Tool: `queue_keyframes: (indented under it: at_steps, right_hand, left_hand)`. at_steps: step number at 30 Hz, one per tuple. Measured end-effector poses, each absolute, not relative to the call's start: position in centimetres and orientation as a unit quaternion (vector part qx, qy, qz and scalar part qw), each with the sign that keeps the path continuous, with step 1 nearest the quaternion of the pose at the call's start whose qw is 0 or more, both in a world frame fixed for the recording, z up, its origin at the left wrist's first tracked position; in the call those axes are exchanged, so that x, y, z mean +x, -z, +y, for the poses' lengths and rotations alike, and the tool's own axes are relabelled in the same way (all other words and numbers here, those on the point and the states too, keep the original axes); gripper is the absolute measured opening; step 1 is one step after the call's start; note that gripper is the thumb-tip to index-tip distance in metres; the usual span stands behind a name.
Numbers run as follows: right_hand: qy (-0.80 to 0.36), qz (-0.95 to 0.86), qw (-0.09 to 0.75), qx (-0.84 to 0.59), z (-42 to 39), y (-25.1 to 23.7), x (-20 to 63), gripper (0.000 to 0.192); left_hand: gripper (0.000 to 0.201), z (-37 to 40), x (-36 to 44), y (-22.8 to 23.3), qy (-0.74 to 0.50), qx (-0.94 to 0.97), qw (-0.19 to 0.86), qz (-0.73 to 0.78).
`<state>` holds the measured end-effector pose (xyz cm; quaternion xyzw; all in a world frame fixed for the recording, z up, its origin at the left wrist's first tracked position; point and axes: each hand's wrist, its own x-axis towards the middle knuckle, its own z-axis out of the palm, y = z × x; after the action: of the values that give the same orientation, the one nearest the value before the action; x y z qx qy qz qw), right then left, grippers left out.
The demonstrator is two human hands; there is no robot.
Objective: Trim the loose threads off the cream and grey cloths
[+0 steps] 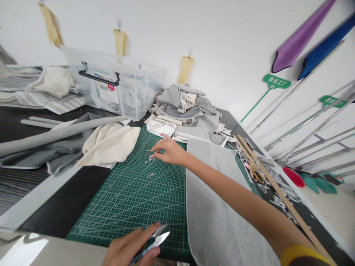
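My left hand (133, 244) is closed around a pair of thread snips (161, 239) at the near edge of the green cutting mat (133, 199). The blades stand apart and point right. My right hand (169, 150) reaches across the mat, its fingers pinched at a small heap of whitish thread scraps (151, 159). A smaller tuft of scraps lies just nearer to me. Under my right forearm a grey cloth (213, 192) lies flat, partly over the mat.
A heap of grey and cream cloths (185, 105) rises at the back, beside a clear plastic box (130, 88). More cloths (111, 146) lie left. On the right are a wooden strip (277, 188), gold-handled scissors (255, 173) and loose offcuts. Poles lean against the wall.
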<state>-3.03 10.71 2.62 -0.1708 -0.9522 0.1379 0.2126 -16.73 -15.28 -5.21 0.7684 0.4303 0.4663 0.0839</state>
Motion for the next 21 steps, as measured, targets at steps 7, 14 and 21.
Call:
queue_keyframes:
  at_steps: [7,14,21]
  right_hand:
    - [-0.117,-0.963,0.201,-0.139,10.9,-1.3,-3.9,0.025]
    - [-0.159,-0.963,0.166,-0.139,10.1,-2.0,-3.7,0.038]
    - [-0.128,-0.95,0.198,-0.203,10.3,-2.7,-3.2,0.02]
  left_hand:
    - [0.04,-15.6,-16.9,6.0,-0.453,0.776,0.102,0.427]
    - [0.04,-15.7,-17.0,6.3,-0.449,0.775,0.091,0.435]
    - [0.038,-15.7,-16.6,5.6,-0.468,0.76,0.104,0.438]
